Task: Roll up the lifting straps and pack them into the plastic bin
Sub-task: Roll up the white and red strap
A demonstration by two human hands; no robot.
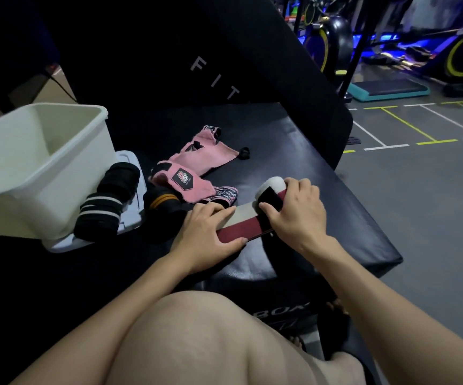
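Lying on the black padded bench are several straps, and 1 of them is being handled: a red-and-white strap whose flat length runs from lower left to upper right, ending in a white roll at its far, upper-right end. The left hand lies on the flat part, fingers fairly straight over the white half and the thumb against the red edge, pressing it to the bench. The right hand curls around the roll, thumb on the black patch at its near side. To the left, 2 pink straps lie loose and crossed, just beside 1 black roll with orange stripes. Further left, 2 black wraps rest on a white lid, 1 showing white stripes. 1 white plastic bin stands tilted on that lid, its opening facing up and right; what I can see of its inside holds nothing.
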